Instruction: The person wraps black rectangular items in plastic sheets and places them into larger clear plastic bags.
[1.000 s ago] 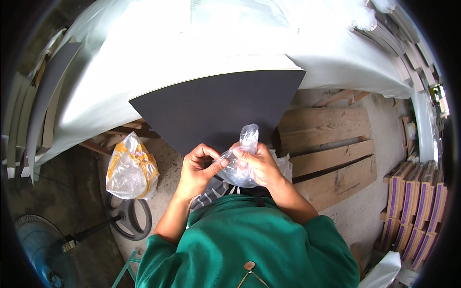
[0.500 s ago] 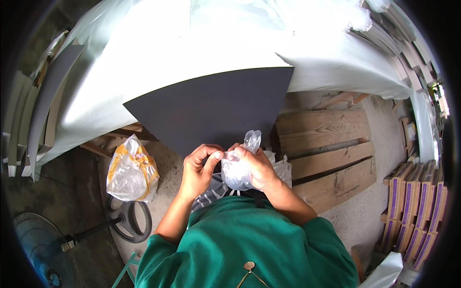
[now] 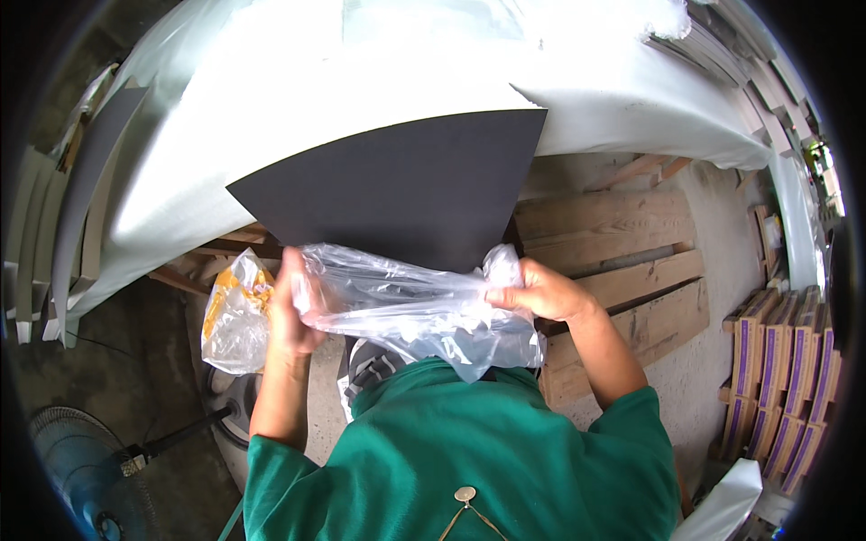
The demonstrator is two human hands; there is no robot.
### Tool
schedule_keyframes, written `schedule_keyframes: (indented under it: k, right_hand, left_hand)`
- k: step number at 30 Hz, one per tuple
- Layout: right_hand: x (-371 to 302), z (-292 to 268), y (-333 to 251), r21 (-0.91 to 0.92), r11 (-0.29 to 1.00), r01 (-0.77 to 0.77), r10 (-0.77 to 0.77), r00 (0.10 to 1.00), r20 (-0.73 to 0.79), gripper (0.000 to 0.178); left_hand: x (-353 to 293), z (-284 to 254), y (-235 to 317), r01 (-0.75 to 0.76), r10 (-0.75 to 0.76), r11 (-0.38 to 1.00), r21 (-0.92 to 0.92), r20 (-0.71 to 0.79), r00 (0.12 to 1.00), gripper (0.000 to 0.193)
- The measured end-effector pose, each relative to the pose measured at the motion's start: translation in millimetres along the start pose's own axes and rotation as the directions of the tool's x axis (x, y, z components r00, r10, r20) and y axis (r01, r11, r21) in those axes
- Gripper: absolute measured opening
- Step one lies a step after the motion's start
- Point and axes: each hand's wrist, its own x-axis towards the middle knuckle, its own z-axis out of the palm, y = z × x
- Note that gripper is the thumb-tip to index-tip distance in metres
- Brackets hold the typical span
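Far L, upright boards lean close together, w/ a blue fan below them, lower L. Next, a clear bag w/ yellow strips sits by a black round base, just L of the L hand. That hand is blurred, fingers partly bent, at the L end of the clear plastic film; can't tell if it's pinching the film or just spread against it. Film is stretched btwn both hands, in front of the green shirt, nr the lower part of a dark board that juts past the white-covered table. R hand is closed, thumb pressed over the bunched R end of the film. Further R, wooden planks nr the floor, then stacked boxes w/ purple bands, far R
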Motion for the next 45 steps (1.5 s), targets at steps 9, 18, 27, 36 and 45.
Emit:
schedule_keyframes:
  k: [9,18,27,36,45]
  right_hand:
    - [-2,13,11,-0.354,0.922,0.155,-0.064,0.965,0.254,0.016]
    - [9,32,15,0.129,0.968,0.216,-0.155,0.914,-0.375,0.029]
    - [26,62,-102,-0.994,-0.035,0.101,-0.994,0.098,0.044,0.019]
    - [16,51,-94,-0.999,0.017,0.040,-0.995,0.096,-0.013,0.031]
    - [-3,45,-88,-0.997,0.046,-0.054,-0.999,-0.005,-0.046,0.035]
  left_hand:
    - [-4,-14,14,-0.122,0.077,0.955,-0.271,-0.170,0.982,0.023]
    - [-42,-35,-20,-0.035,0.080,0.990,-0.138,0.337,0.938,0.068]
    - [-16,46,74,-0.434,0.451,0.869,0.238,-0.020,0.892,0.048]
    - [-34,41,61,-0.274,0.165,0.905,0.325,0.326,0.931,0.052]
    - [-35,72,58,-0.325,0.085,0.931,0.168,0.764,0.640,0.014]
